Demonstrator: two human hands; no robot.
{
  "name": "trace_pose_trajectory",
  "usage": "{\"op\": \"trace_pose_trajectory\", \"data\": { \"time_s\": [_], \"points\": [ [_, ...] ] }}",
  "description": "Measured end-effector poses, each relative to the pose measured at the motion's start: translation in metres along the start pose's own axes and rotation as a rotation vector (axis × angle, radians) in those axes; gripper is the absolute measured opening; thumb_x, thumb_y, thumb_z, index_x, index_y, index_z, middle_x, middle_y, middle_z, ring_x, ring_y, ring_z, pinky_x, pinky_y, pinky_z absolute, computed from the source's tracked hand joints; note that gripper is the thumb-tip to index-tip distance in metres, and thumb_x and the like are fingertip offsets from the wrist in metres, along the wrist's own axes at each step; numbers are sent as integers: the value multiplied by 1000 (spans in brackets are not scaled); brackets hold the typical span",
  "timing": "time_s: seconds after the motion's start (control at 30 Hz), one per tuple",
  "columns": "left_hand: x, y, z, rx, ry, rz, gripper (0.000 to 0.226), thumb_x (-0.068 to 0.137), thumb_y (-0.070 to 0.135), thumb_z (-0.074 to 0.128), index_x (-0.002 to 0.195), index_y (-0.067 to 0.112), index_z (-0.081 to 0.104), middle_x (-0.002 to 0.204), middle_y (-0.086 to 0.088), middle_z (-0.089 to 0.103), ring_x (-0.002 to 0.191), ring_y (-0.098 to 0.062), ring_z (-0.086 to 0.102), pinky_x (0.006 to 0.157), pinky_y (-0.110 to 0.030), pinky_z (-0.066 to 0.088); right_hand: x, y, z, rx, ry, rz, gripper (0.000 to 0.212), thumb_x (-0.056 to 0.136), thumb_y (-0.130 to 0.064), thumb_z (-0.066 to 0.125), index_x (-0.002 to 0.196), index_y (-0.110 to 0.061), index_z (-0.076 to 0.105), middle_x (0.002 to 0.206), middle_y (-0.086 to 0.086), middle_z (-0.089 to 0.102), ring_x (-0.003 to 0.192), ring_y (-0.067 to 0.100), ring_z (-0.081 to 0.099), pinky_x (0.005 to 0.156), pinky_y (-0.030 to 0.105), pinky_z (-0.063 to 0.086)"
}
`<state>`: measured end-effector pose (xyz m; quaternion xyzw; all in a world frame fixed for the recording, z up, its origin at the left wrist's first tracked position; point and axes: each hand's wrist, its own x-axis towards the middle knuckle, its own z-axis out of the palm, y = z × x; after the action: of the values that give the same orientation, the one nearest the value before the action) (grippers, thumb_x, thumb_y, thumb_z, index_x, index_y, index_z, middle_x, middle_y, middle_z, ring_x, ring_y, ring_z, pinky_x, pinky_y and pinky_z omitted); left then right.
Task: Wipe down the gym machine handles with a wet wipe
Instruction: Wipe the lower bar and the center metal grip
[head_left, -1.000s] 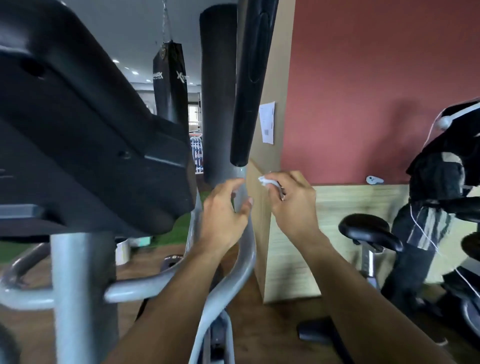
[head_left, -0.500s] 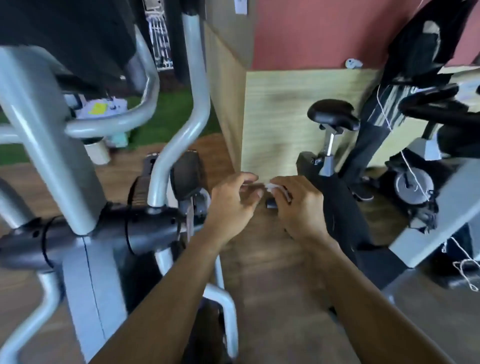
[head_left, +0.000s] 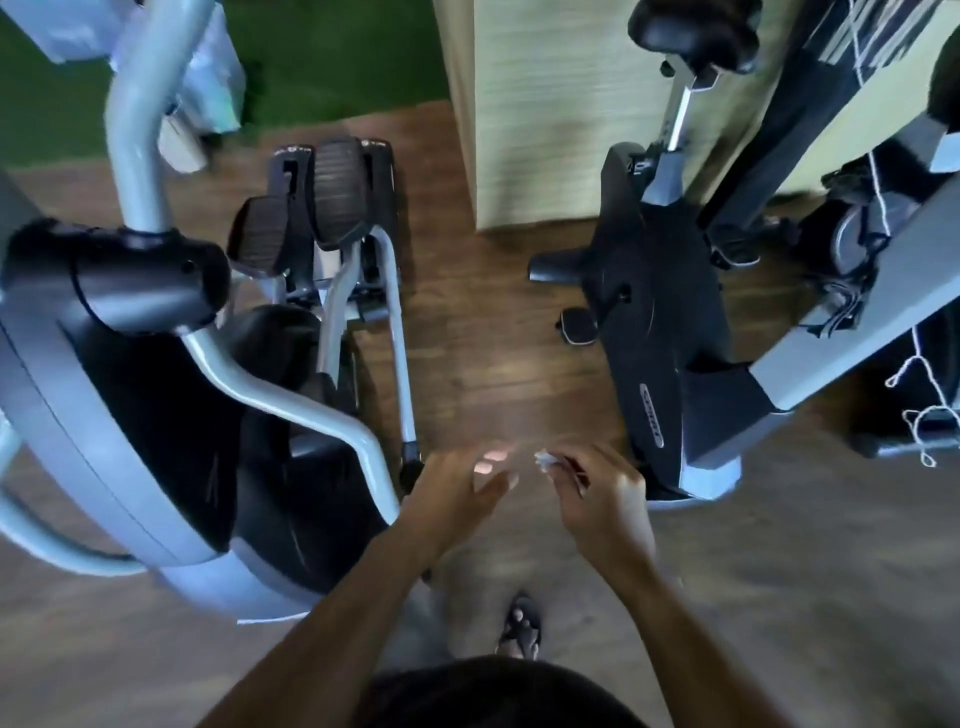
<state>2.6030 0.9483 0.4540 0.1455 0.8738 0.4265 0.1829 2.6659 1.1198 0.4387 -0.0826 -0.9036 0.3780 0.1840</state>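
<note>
While the head camera tilts steeply down at the wooden floor (head_left: 467, 338), both hands hang in front of the body, clear of any machine. The right hand (head_left: 597, 488) is closed around a small white wet wipe (head_left: 545, 460), pinched between thumb and fingertips so that only a crumpled corner pokes out at its ten o'clock side. Held bunched like this, the wipe is probably being refolded or turned to a cleaner face, not pressed to a surface. The left hand (head_left: 457, 488) is loosely open and grips nothing, its fingers spread toward three o'clock, just beside the wipe but apart from it; this placement suggests it is ready to help tug the wipe flat.

At nine o'clock from the hands stands the elliptical trainer (head_left: 156, 415), one grey tube of its frame (head_left: 291, 400) curving down near the left wrist, its pedals (head_left: 311, 208) toward eleven o'clock. At two o'clock sits an exercise bike (head_left: 665, 312), with its saddle (head_left: 691, 31) at one o'clock near the top edge. No handle grip is in reach of the wipe at this moment, so wiping appears paused between handles. A sandalled foot (head_left: 519, 629) shows at six o'clock.
</note>
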Motion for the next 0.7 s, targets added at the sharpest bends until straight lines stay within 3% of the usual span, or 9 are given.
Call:
{"op": "trace_pose_trajectory", "data": {
  "time_s": [0.1, 0.2, 0.37, 0.5, 0.6, 0.7],
  "points": [
    [3, 2, 6, -38, 8, -12, 26, 84, 17, 73, 110, 16, 70, 100, 13, 65, 92, -9, 67, 78, -5, 45, 11, 14, 0, -12, -18, -24, 23, 75, 5, 75, 89, -14, 73, 87, -17, 64, 82, -17, 52, 76, 0, 38],
    [22, -2, 4, -35, 13, -45, 24, 86, 21, 70, 110, 19, 69, 98, 16, 64, 90, -4, 65, 77, -3, 42, 34, 26, 8, -34, -50, -26, 22, 76, 4, 74, 89, -14, 74, 86, -8, 70, 78, -9, 54, 73, 1, 39],
    [80, -10, -2, -42, 40, -113, 24, 87, 23, 68, 111, 22, 69, 104, 10, 69, 94, -6, 65, 85, -20, 49, 80, 44, 25, -75, -79, -21, 22, 75, 5, 73, 88, -12, 73, 84, -3, 70, 76, 3, 58, 71, 3, 39],
    [130, -23, -7, 82, -48, -56, 29, 87, 30, 64, 115, 22, 66, 114, 5, 69, 102, -10, 64, 94, -35, 50, 121, 51, 37, -92, -160, -5, 19, 79, 2, 70, 90, -13, 72, 85, -3, 68, 74, 8, 61, 68, 10, 44],
    [165, -29, -18, 114, -119, -4, 36, 86, 40, 60, 117, 22, 65, 116, 3, 68, 102, -12, 63, 92, -39, 51, 154, 53, 44, -91, -146, 27, 19, 80, 1, 69, 91, -15, 73, 87, -4, 69, 75, 8, 62, 68, 13, 46],
    [206, -30, -30, 144, -119, 14, 32, 88, 33, 65, 117, 21, 65, 115, 1, 68, 100, -12, 64, 90, -36, 52, 190, 62, 55, -70, -155, 74, 18, 81, -1, 70, 93, -15, 73, 91, -2, 69, 78, 9, 64, 71, 10, 45]
  ]
}}
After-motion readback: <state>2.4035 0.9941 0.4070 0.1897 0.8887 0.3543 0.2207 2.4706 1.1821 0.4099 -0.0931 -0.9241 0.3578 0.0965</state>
